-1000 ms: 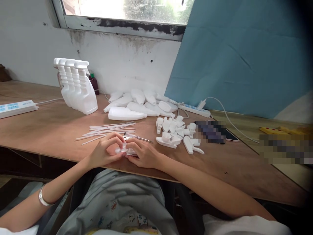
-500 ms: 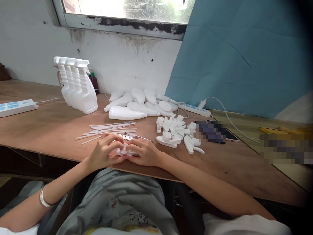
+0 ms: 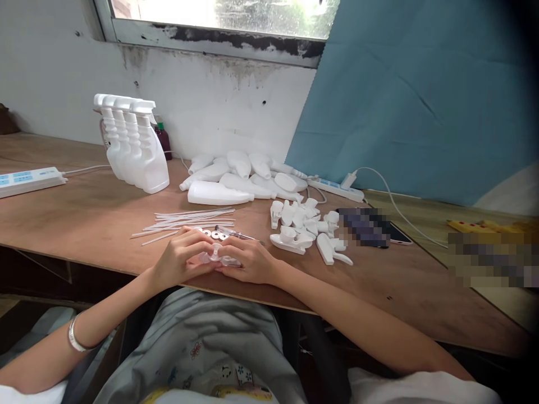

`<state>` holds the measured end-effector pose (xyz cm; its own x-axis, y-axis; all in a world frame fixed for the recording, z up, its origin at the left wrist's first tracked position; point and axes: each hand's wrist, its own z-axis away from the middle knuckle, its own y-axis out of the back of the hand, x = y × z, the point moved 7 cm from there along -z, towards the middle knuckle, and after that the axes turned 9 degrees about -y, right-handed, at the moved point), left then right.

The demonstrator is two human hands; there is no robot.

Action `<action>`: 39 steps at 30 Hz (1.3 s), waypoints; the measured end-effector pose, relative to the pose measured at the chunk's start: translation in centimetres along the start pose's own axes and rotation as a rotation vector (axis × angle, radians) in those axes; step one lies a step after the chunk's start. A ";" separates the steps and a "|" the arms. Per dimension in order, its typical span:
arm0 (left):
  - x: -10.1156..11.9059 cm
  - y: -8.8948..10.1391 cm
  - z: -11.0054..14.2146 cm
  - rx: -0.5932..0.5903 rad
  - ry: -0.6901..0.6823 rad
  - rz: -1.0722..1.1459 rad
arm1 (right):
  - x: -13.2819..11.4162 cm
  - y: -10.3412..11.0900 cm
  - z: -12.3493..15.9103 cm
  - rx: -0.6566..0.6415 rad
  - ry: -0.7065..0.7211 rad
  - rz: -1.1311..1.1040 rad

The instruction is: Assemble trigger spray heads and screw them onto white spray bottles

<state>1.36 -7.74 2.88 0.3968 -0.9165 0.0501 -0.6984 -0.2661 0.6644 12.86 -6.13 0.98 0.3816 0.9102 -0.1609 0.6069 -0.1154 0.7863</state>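
Between my two hands, close to the table's front edge, is a white spray trigger head [image 3: 216,253], partly covered by my fingers. My left hand [image 3: 182,259] grips it from the left, thumb below and fingers curled over the top. From the other side my right hand [image 3: 249,259] holds it in the same way, its fingertips meeting those of the left. Just behind the fingers lie small white washers [image 3: 216,235] and a slim metal tool [image 3: 240,233], whose kind I cannot make out. Thin white dip tubes [image 3: 185,223] lie loosely behind my left hand.
More trigger heads [image 3: 295,238] lie heaped to the right, beside phones [image 3: 370,227]. White bottles [image 3: 219,192] are piled at the back. Assembled spray bottles [image 3: 137,148] stand upright at the left. Power strips [image 3: 31,180] with cables lie on both sides of the wooden table [image 3: 84,224].
Both hands stay in place around the trigger head. It has turned slightly between the fingers, and the fingertips have shifted a little. The camera view has moved marginally.
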 end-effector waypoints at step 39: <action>0.5 -0.6 -0.2 -0.056 -0.062 -0.098 | 0.2 0.2 0.2 0.060 -0.084 -0.010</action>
<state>2.07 -7.95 2.69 0.4228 -0.9041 -0.0620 -0.6229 -0.3396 0.7047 13.15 -6.08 0.99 0.4310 0.8750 -0.2203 0.6506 -0.1321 0.7478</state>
